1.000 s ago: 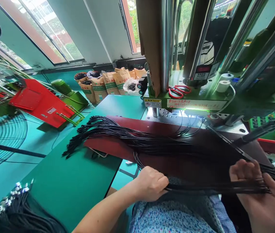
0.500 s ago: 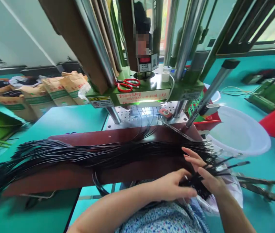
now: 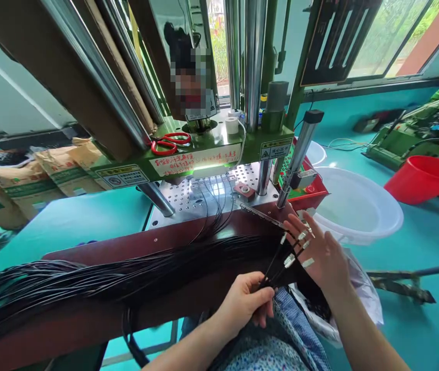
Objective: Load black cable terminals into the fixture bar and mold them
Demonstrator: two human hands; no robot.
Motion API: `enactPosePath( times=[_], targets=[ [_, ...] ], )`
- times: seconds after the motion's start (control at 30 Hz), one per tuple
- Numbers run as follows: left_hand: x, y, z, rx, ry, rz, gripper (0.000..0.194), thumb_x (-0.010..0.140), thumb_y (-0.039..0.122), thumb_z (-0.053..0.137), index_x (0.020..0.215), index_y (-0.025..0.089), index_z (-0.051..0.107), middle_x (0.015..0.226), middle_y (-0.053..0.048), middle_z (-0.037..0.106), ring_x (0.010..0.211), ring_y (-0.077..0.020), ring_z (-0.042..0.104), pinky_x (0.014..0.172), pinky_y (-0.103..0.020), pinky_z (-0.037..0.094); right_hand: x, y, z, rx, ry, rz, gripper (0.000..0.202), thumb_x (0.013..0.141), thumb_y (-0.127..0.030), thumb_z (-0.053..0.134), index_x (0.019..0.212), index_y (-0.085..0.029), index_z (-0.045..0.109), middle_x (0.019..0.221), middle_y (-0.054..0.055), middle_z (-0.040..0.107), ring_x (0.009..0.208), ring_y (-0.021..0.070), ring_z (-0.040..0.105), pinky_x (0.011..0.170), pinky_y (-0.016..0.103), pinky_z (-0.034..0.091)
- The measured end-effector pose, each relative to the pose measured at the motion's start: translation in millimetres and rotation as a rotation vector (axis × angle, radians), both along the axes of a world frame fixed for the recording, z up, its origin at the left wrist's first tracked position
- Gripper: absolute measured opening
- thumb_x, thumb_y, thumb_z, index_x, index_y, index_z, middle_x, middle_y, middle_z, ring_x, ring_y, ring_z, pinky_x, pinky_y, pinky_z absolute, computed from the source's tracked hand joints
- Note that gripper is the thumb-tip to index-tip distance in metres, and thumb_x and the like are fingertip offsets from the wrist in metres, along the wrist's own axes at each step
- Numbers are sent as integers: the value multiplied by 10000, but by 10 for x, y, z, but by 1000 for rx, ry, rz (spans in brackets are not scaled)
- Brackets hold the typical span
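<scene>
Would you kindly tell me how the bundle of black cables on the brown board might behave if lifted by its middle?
The bundle of black cables would probably sag, as some strands bend down over the edge of the brown board. It may also splay, since its left end fans into separate strands. The many strands suggest some weight.

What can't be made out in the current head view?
All in the head view:
Held cables: the pinched stretch is hidden by the left hand.
Connectors: whether they touch the right hand; they overlap it in view.
Cable bundle: far-left ends cut off by the picture's left edge.
Handwritten label: lettering too small and blurred to read fully.
</scene>
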State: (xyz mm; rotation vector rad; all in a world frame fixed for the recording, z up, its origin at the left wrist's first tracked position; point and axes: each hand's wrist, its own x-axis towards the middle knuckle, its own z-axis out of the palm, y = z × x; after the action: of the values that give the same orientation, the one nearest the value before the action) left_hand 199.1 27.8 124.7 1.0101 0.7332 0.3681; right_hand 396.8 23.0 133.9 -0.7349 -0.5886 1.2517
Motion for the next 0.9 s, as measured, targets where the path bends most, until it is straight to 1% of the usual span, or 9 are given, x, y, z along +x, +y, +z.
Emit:
enactPosePath(
  times=[0.17, 0.33, 0.47, 0.53, 0.6, 0.67, 0.73, 0.83, 0.9],
  targets=[
    [18, -8, -30, -50, -44, 32, 320, 720, 444, 597, 751, 144, 488, 502, 12, 566, 364, -71, 467, 358, -170, 323, -132, 98, 195, 1, -446, 244, 293, 882, -355, 459, 1057, -230, 658, 1098, 69, 657, 1097, 235, 546, 1027, 438, 318],
    [84, 97, 83, -73, -89, 67, 365, 705, 485, 608, 742, 151, 468, 529, -3, 589, 384, -82, 489, 391, -187, 363, -234, 74, 226, 143, -810, 445, 364, 915, -366, 399, 1232, -254, 540, 1351, 44, 463, 1266, 218, 365, 1078, 434, 229],
    [98, 137, 81, -54, -108, 54, 377, 660, 471, 654, 720, 144, 477, 545, -6, 596, 406, -89, 506, 412, -200, 377, -161, 65, 232, 208, -838, 441, 347, 919, -327, 395, 1233, -270, 533, 1421, 24, 361, 1287, 217, 333, 1073, 419, 248],
    [97, 138, 52, -41, -93, 43, 368, 653, 462, 657, 708, 145, 477, 525, 4, 583, 395, -88, 495, 407, -205, 378, -114, 82, 251, 154, -824, 402, 301, 904, -307, 429, 1151, -254, 593, 1353, 47, 455, 1204, 220, 448, 1019, 405, 341],
    [106, 128, 20, -35, -69, 15, 358, 653, 457, 650, 699, 148, 475, 518, 7, 578, 392, -91, 494, 402, -208, 380, -86, 109, 284, 85, -873, 427, 246, 885, -292, 454, 1016, -214, 647, 1162, 74, 613, 1043, 216, 575, 925, 396, 434],
    [128, 117, 0, -37, -36, -2, 352, 651, 458, 640, 694, 151, 472, 516, 9, 577, 391, -93, 492, 398, -210, 379, -78, 139, 331, 71, -961, 480, 206, 856, -258, 472, 850, -192, 667, 989, 70, 684, 941, 216, 619, 870, 395, 468],
    [159, 114, -4, -45, -15, 5, 349, 648, 458, 633, 690, 150, 474, 516, 7, 576, 389, -92, 486, 396, -212, 377, -78, 171, 380, 116, -1001, 528, 213, 826, -209, 465, 778, -200, 673, 969, 55, 692, 944, 221, 620, 898, 414, 451],
    [192, 135, 12, -69, -46, 18, 356, 639, 458, 638, 693, 137, 493, 534, -9, 585, 405, -99, 498, 409, -223, 389, -75, 217, 432, 156, -1003, 665, 262, 810, -172, 457, 874, -221, 706, 1021, 38, 682, 1050, 227, 575, 1010, 441, 345],
    [194, 153, 23, -91, -94, 1, 367, 639, 457, 646, 718, 125, 511, 545, -16, 588, 413, -105, 509, 420, -233, 402, -78, 233, 441, 101, -925, 750, 275, 820, -190, 467, 971, -216, 696, 1078, 46, 663, 1101, 235, 543, 1013, 435, 341]
  ],
)
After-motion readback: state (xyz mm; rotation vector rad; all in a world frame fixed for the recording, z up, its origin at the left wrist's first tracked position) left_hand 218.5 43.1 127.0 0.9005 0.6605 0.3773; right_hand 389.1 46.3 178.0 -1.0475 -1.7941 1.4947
